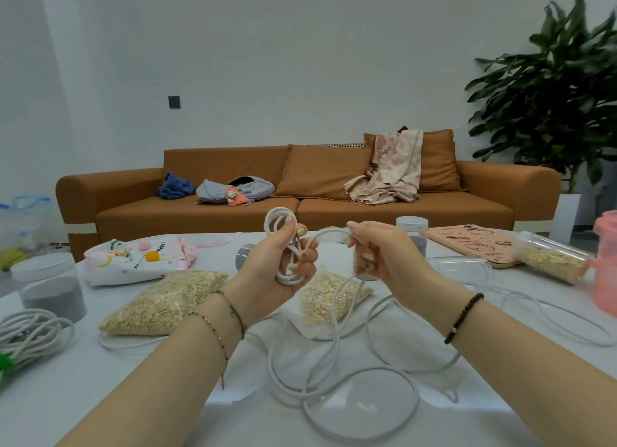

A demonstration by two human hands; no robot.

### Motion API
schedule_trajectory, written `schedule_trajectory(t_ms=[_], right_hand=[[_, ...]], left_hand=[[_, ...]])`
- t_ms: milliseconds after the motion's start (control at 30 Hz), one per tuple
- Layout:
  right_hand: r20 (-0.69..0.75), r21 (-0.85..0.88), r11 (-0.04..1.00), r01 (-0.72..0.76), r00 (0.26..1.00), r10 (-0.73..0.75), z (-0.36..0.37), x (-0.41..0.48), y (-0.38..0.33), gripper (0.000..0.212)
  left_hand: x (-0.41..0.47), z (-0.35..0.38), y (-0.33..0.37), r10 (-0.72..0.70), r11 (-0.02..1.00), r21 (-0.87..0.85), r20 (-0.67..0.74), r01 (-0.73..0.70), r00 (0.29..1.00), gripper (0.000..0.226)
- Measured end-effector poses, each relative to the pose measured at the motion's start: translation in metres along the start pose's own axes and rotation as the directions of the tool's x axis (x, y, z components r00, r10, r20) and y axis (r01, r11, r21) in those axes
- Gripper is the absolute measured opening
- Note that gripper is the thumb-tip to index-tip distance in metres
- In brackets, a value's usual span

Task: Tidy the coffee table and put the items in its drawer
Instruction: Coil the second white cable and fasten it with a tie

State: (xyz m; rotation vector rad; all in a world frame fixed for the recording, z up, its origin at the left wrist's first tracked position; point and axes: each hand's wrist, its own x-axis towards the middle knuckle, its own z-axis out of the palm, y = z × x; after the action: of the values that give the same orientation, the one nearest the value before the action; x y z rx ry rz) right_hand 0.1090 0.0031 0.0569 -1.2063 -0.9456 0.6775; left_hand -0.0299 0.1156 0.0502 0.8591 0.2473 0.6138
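**Head view: coiling the white cord, hand over hand**

Your left hand (267,279) has its fingers curled round a small bundle of the white cord (287,278), loops poking out above the thumb. Your right hand (384,256), at 3 o'clock from it, pinches the next stretch, with a short arc of cord bridging the two. The rest trails down toward 6 o'clock and sprawls in wide, lazy rings across the coffee table (100,403). No drawer shows here.

My read is that you're mid-wind. Feed each new loop in at the same size as the ones you hold, and let the cord slide through the right pinch so any twist runs out toward the free end. Watch the ring lying under the small oat bag (334,299) at 5 o'clock from your left hand, since a hard tug could drag it.

The cord looks round, smooth and rubbery, springy enough to fight a tight coil. The large oat bag (167,299) at 8 o'clock is clear, soft film over dry flakes. At 9 o'clock sits a finished cable coil (30,333), with a grey-filled jar (50,293) behind it
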Motion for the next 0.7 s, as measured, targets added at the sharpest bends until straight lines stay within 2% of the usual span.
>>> schedule_trajectory(t_ms=[100, 300, 467, 533, 600, 700], right_hand=[[0.000, -0.028, 0.997, 0.066, 0.998, -0.066, 0.001, 0.001, 0.001, 0.033], [-0.026, -0.230, 0.934, 0.274, 0.957, -0.287, 0.000, 0.001, 0.004, 0.028], [0.013, -0.494, 0.737, 0.461, 0.852, -0.524, 0.002, 0.001, 0.008, 0.028], [0.044, -0.573, 0.644, 0.508, 0.803, -0.594, 0.005, -0.002, 0.009, 0.028], [0.064, -0.592, 0.616, 0.519, 0.792, -0.607, 0.006, -0.003, 0.010, 0.027], [0.065, -0.552, 0.670, 0.497, 0.826, -0.559, 0.005, 0.000, 0.012, 0.026]], left_hand=[[-0.001, 0.001, -0.004, -0.068, 0.998, 0.016, 0.043, 0.068, 0.997, 0.027], [-0.002, 0.002, -0.013, -0.212, 0.971, 0.131, 0.089, 0.200, 0.973, 0.028], [-0.002, 0.004, -0.018, -0.273, 0.942, 0.214, 0.038, 0.259, 0.961, 0.056], [-0.003, 0.005, -0.018, -0.294, 0.925, 0.268, 0.053, 0.270, 0.954, 0.059], [-0.005, 0.005, -0.019, -0.335, 0.894, 0.350, 0.100, 0.282, 0.937, 0.052], [-0.007, 0.002, -0.019, -0.433, 0.851, 0.415, 0.207, 0.322, 0.877, 0.042]])
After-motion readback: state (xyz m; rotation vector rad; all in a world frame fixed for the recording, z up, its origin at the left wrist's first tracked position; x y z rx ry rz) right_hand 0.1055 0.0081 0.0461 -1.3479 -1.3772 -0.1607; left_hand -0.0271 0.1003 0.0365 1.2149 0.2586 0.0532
